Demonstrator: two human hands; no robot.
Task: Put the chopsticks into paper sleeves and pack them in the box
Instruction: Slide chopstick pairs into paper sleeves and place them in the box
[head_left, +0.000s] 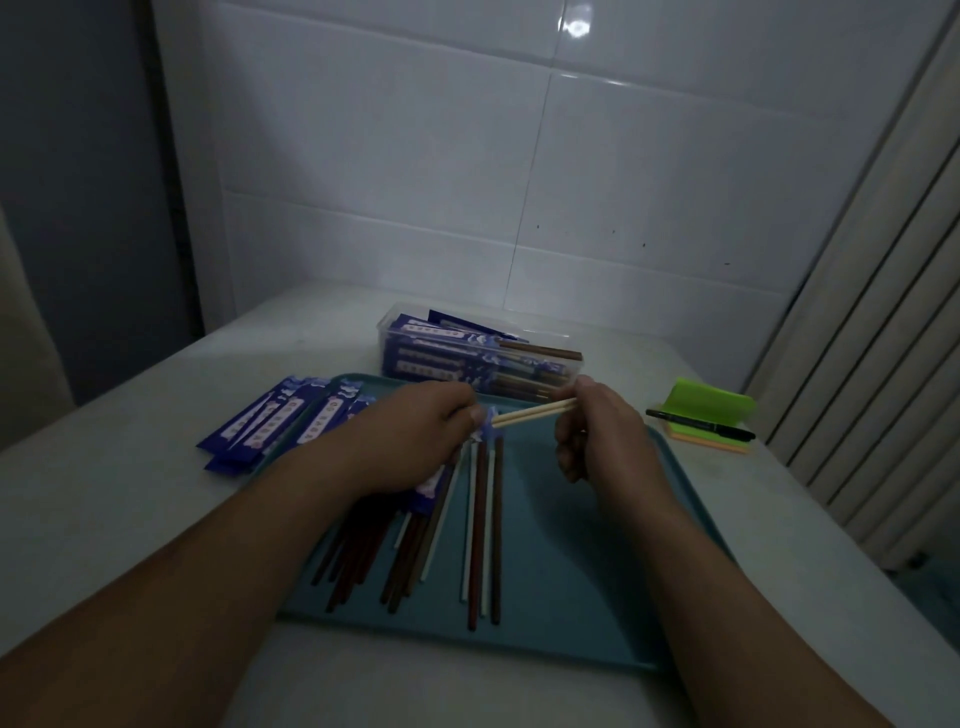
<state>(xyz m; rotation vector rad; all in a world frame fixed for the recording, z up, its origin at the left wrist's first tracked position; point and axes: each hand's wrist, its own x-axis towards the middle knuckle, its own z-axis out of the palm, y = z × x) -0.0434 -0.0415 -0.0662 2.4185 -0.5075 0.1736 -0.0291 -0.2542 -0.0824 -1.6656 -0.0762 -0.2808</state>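
My left hand (415, 431) grips a blue paper sleeve (431, 483) that hangs down under the palm, mostly hidden. My right hand (597, 426) pinches a pale pair of chopsticks (535, 412), whose tips sit at the sleeve's mouth beside my left thumb. Below both hands, several loose dark and white chopsticks (480, 525) lie on a teal tray (571, 571). Beyond the tray stands a clear plastic box (467, 358) with several sleeved chopsticks inside. A pile of empty blue sleeves (280, 421) lies left of the tray.
A green and orange sticky-note pad (709, 415) with a black marker (698, 417) on it rests at the right of the white table (130, 493). A tiled wall rises behind, and a ribbed panel stands at the far right.
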